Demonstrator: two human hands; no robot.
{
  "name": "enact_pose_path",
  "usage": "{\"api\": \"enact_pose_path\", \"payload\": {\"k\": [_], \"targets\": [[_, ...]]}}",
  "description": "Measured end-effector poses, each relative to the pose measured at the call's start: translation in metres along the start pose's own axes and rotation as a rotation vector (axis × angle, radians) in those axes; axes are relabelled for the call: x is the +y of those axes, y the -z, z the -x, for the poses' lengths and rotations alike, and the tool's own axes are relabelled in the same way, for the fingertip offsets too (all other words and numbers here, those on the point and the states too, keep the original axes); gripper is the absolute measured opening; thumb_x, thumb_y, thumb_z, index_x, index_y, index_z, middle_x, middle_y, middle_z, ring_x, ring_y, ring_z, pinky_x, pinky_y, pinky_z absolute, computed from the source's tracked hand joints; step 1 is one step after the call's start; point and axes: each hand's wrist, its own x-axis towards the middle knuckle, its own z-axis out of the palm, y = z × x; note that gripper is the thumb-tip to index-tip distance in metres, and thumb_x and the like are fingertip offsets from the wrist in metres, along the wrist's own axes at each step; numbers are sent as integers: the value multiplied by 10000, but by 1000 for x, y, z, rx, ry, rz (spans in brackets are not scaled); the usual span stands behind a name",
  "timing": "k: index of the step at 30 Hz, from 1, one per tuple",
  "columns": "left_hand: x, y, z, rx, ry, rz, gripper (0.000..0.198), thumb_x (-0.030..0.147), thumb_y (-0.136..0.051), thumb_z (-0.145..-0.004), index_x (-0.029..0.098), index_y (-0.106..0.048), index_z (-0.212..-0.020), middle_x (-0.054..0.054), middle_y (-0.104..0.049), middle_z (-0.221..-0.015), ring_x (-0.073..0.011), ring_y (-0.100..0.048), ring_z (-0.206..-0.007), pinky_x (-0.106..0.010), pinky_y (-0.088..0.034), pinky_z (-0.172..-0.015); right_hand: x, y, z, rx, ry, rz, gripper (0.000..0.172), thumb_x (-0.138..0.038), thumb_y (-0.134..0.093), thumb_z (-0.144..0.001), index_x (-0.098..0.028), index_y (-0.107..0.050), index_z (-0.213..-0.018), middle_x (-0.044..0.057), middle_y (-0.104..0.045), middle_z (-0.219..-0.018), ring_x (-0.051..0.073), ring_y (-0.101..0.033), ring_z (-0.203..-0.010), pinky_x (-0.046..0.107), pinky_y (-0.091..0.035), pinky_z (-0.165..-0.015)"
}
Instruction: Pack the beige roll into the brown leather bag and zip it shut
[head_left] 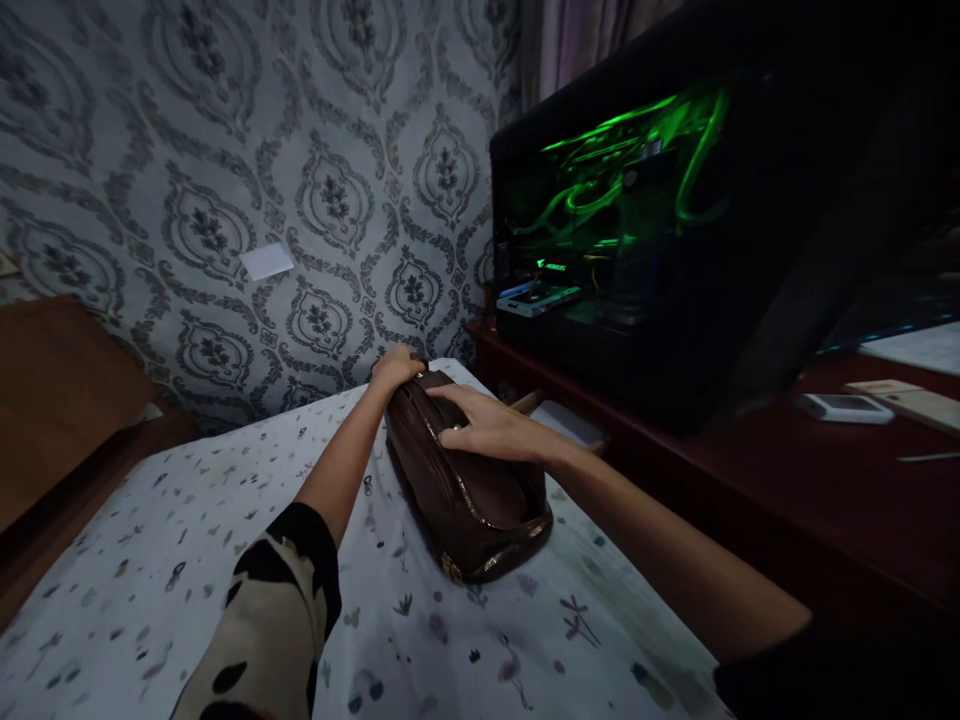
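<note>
Brown leather bag: one, soft-bodied and oblong, with brass-coloured zips (487,490); lying on the white cloth printed with small plants and birds (247,520), beneath both hands.
Bag's long axis: slanting from its far end, upper left, to its near end, lower right, closer to the wearer.
Bag from fingers: under the right fingertips, most of its length running back toward the wearer; the near end free of either hand.
Left hand (399,368): at the far end, fingers bent over it, thumb toward the top; fingertips hidden, so firmness of hold cannot be told.
Right hand (487,428): on the upper side, reaching across from the right, nearer the bag's middle than the left; thumb and forefinger well parted, leather showing between them; remaining fingers hidden, a pinch on any zip pull not discernible.
Zip edge: brass-toothed, curving from beside the right thumb to the near end.
Computer case: black, glass-sided, green-lit inside (637,190); beyond the bag to the right, on the dark red desk (757,480).
Wall: grey damask-patterned paper (337,190), bearing a small white rectangular card (268,262).
</note>
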Motion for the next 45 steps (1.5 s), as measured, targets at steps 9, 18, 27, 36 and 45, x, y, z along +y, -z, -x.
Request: {"api": "enact_pose_path", "payload": {"k": [9, 18, 27, 36, 45], "targets": [[6, 3, 12, 20, -113, -136, 147, 314, -664, -783, 227, -763, -848, -42, -741, -856, -228, -661, -888, -266, -462, -768, -24, -16, -6, -28, -241, 300, 872, -642, -594, -833, -155, -386, -1525, 220, -432, -1524, 436, -419, -1386, 534, -380, -1089], [5, 5, 12, 37, -235, -100, 160, 291, -620, -827, 185, -717, -757, -17, -697, -796, -178, -602, -813, -248, -435, -744, -25, -14, -1, -55, -230, 332, 861, -640, -525, -885, -150, -335, -1568, 227, -387, -1556, 453, -405, -1385, 542, -370, -1083], [3, 10, 19, 90, -217, -42, 197, 292, -585, -850, 177, -717, -759, -24, -677, -722, -184, -589, -787, -256, -440, -735, -21, -16, -2, -36, -199, 323, 848, -654, -551, -869, -180, -379, -1551, 206, -411, -1550, 440, -432, -1369, 534, -367, -1092], [5, 13, 29, 126, -274, 94, 251, 298, -509, -901, 153, -691, -809, -25, -717, -848, -161, -632, -857, -230, -479, -830, -16, -14, -5, -6, -142, 294, 806, -576, -583, -877, -109, -432, -1516, 221, -472, -1509, 362, -452, -1391, 477, -320, -1155], [-22, 17, 29, 148, -53, -7, 146, 267, -593, -835, 183, -708, -802, -46, -699, -744, -237, -666, -915, -279, -490, -814, -15, -11, -3, -39, -148, 304, 788, -504, -562, -876, -99, -401, -1533, 230, -446, -1528, 395, -446, -1396, 492, -363, -1132]]}}
